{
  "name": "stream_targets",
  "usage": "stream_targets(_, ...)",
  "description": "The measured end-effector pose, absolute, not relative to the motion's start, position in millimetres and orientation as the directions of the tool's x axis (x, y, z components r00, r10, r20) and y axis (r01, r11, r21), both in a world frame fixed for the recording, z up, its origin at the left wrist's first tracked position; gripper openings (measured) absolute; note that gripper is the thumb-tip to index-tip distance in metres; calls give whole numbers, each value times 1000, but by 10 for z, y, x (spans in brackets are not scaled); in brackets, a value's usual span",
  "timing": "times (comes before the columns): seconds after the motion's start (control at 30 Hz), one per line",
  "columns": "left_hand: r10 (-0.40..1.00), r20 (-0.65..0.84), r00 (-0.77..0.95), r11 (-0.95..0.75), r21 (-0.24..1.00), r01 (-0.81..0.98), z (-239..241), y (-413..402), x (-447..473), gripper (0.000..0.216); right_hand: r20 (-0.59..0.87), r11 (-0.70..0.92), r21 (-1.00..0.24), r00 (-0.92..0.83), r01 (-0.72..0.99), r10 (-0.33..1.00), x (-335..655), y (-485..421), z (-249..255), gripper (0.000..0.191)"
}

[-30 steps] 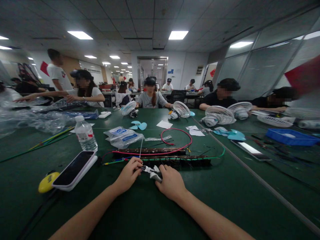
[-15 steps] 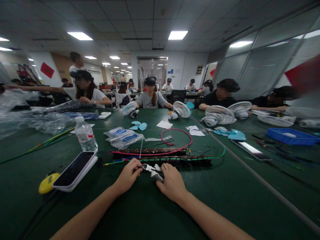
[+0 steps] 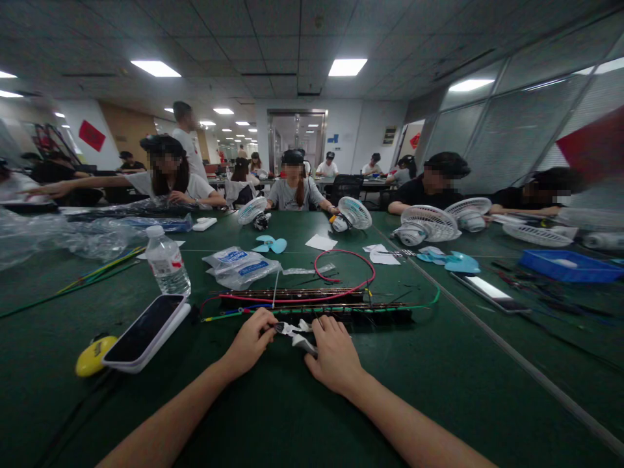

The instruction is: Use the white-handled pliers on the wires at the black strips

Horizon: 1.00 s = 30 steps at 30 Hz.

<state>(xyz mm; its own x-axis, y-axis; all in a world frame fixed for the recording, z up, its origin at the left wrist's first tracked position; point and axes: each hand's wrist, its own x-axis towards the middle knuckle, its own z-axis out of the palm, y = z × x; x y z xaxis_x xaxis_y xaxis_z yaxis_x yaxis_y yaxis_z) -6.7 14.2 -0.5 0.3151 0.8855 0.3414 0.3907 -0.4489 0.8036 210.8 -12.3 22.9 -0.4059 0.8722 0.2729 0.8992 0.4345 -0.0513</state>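
My right hand (image 3: 336, 356) is closed around the pale handles of a pair of cutting pliers (image 3: 304, 344), whose jaws point left. My left hand (image 3: 251, 343) is closed in a pinch at the tip of those jaws; what sits between its fingertips is too small to make out. Just beyond both hands lie two long dark strips (image 3: 385, 316) side by side. A green wire (image 3: 435, 294) runs along the nearer strip. The red wire (image 3: 374, 268) passes over the farther one and curls into a loop. A white cable tie (image 3: 275, 286) sticks up near the left hand.
To the left are a phone (image 3: 146, 331), a yellow round object (image 3: 95, 356) and a water bottle (image 3: 167, 263). Plastic bags (image 3: 242, 268) lie ahead. Fan parts (image 3: 426, 224), a blue tray (image 3: 570, 265) and another phone (image 3: 490, 292) are to the right. Co-workers sit across the table.
The pliers and my right hand have shifted slightly left, bringing the jaws closer against my left fingertips. In the background, a standing person has moved to the right.
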Motion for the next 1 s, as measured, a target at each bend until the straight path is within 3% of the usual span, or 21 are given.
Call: stream_targets(1.0,870,351,348,-476,781,404,-27,149,-76,11,196,404,-79,-383,912,903,2092,-129,257,41)
